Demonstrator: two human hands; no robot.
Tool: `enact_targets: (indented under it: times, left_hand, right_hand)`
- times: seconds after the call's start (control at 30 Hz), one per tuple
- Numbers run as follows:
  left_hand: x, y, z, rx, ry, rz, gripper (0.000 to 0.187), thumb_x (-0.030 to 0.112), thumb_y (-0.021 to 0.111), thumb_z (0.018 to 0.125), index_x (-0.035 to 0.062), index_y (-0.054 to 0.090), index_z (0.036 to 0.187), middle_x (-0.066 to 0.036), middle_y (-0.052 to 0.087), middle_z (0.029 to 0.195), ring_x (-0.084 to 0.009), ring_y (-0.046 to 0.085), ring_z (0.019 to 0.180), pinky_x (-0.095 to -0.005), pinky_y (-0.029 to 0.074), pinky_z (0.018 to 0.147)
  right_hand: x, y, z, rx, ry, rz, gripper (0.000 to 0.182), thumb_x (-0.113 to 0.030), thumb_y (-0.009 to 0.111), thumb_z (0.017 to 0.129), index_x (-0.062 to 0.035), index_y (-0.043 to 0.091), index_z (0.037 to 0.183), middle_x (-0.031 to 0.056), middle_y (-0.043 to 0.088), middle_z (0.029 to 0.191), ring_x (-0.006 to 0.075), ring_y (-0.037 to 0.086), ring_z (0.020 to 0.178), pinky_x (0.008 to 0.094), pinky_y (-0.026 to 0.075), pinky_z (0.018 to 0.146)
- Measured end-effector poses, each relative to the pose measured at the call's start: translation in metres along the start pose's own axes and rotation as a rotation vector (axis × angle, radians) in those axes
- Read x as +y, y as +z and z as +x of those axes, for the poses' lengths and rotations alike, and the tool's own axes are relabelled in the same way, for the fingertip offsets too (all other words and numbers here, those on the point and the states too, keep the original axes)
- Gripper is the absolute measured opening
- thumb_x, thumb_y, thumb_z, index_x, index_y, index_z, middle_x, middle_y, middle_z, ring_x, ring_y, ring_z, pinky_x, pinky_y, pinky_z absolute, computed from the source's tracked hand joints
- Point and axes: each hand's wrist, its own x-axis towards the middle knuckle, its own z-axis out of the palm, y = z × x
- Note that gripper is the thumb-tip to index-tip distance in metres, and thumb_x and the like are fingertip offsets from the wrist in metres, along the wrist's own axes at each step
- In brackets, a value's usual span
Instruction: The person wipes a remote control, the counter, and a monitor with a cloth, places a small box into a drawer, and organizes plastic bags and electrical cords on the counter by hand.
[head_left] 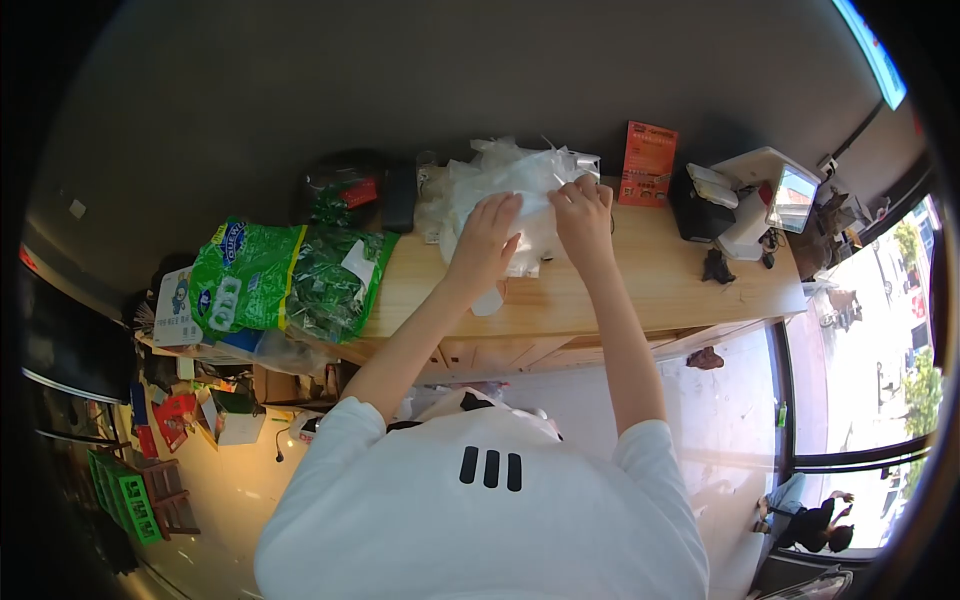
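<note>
— Fingers of the bare right hand [583,215]: bent, bunched close against the thumb, apparently pinching a fold of film. And those of the bare left hand [485,238]?

— Half curled, with the thumb apart from them, tips resting on plastic. Impossible to make out any fold caught beneath.

— Now for the crumpled heap of translucent white plastic film [500,175]. Lying which way from the fingertips?

— Directly under both sets, and spreading on beyond them toward the dark grey wall [520,70]. Also showing in the gap between the two hands.

— Any long axis to go by?

— No clear one; too rumpled. Looks somewhat broader from side to side, across the line of the forearms.

— Nearer to which hand?

— Neither by much: in contact with both. Left fingers over the near middle part, right fingers on the right-hand side.

— And around the fingers?

— Below them, a light wooden counter [640,260]. Left of the left fingers, a large green printed plastic bag with a clear panel [250,282]. Right of the right fingers and slightly beyond, an upright orange-red printed card [649,165]; farther right, a white terminal with a lit screen [740,230].
</note>
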Motion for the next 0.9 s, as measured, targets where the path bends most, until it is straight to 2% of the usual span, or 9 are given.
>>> enact_targets:
  times: [0.13, 0.2, 0.33, 0.37, 0.5, 0.63, 0.7, 0.9]
  left_hand:
    - [0.031, 0.030, -0.001, 0.004, -0.018, -0.051, 0.061, 0.003, 0.065, 0.075, -0.0009, 0.040, 0.131, -0.020, 0.044, 0.130, -0.0389, 0.042, 0.120, -0.0447, 0.036, 0.104]
    - [0.047, 0.045, -0.005, -0.001, 0.014, -0.123, 0.061, 0.008, 0.065, 0.080, 0.0019, 0.039, 0.135, -0.019, 0.042, 0.135, -0.0392, 0.042, 0.121, -0.0448, 0.036, 0.103]
    - [0.065, 0.057, -0.023, 0.040, -0.031, -0.141, 0.052, 0.009, 0.064, 0.083, 0.0035, 0.043, 0.130, -0.019, 0.042, 0.134, -0.0373, 0.043, 0.121, -0.0438, 0.037, 0.102]
    - [0.069, 0.057, -0.027, 0.097, -0.065, -0.139, 0.044, 0.008, 0.063, 0.082, 0.0034, 0.047, 0.123, -0.019, 0.048, 0.127, -0.0373, 0.047, 0.116, -0.0450, 0.039, 0.098]
    - [0.051, 0.064, -0.056, 0.103, -0.198, -0.069, 0.034, 0.007, 0.064, 0.081, 0.0049, 0.053, 0.113, -0.013, 0.055, 0.117, -0.0337, 0.050, 0.110, -0.0425, 0.042, 0.092]
    - [0.035, 0.068, -0.076, 0.085, -0.297, 0.026, 0.030, 0.006, 0.064, 0.080, 0.0048, 0.055, 0.109, -0.013, 0.056, 0.115, -0.0339, 0.051, 0.108, -0.0412, 0.043, 0.091]
    - [0.028, 0.068, -0.076, 0.154, -0.348, 0.050, 0.025, 0.006, 0.064, 0.081, 0.0035, 0.057, 0.105, -0.014, 0.058, 0.110, -0.0339, 0.052, 0.107, -0.0409, 0.043, 0.091]
    - [0.004, 0.052, -0.056, 0.186, -0.439, 0.044, 0.020, 0.009, 0.062, 0.084, 0.0014, 0.059, 0.102, -0.015, 0.059, 0.106, -0.0349, 0.053, 0.102, -0.0417, 0.042, 0.089]
  right_hand:
    - [0.033, -0.020, -0.017, 0.012, -0.023, 0.015, 0.014, -0.008, 0.057, 0.074, -0.0088, 0.063, 0.086, 0.0008, 0.060, 0.085, 0.0195, 0.054, 0.093, 0.0353, 0.036, 0.085]
    - [0.052, -0.031, -0.030, 0.003, -0.041, 0.014, 0.015, -0.007, 0.058, 0.074, -0.0090, 0.062, 0.088, 0.0005, 0.061, 0.087, 0.0193, 0.054, 0.093, 0.0354, 0.036, 0.084]
    - [0.093, -0.039, -0.067, -0.032, -0.006, -0.041, 0.017, -0.004, 0.060, 0.073, -0.0094, 0.063, 0.089, 0.0006, 0.062, 0.089, 0.0195, 0.054, 0.094, 0.0355, 0.036, 0.086]
    - [0.103, -0.040, -0.076, -0.041, 0.006, -0.055, 0.018, -0.003, 0.060, 0.073, -0.0094, 0.064, 0.090, 0.0007, 0.062, 0.089, 0.0196, 0.054, 0.094, 0.0356, 0.036, 0.087]
    - [0.134, -0.046, -0.103, -0.086, 0.058, -0.067, 0.018, -0.004, 0.061, 0.074, -0.0094, 0.066, 0.089, 0.0009, 0.062, 0.089, 0.0202, 0.054, 0.094, 0.0363, 0.036, 0.088]
    - [0.155, -0.050, -0.115, -0.093, 0.067, -0.086, 0.018, -0.004, 0.060, 0.073, -0.0098, 0.065, 0.090, 0.0009, 0.062, 0.089, 0.0201, 0.054, 0.094, 0.0359, 0.036, 0.088]
    - [0.159, -0.051, -0.118, -0.101, 0.074, -0.081, 0.018, -0.004, 0.060, 0.073, -0.0098, 0.065, 0.090, 0.0008, 0.062, 0.089, 0.0201, 0.054, 0.094, 0.0358, 0.036, 0.087]
    - [0.163, -0.041, -0.121, -0.112, 0.061, -0.023, 0.017, -0.004, 0.059, 0.073, -0.0101, 0.066, 0.088, 0.0003, 0.062, 0.090, 0.0205, 0.054, 0.094, 0.0361, 0.037, 0.087]
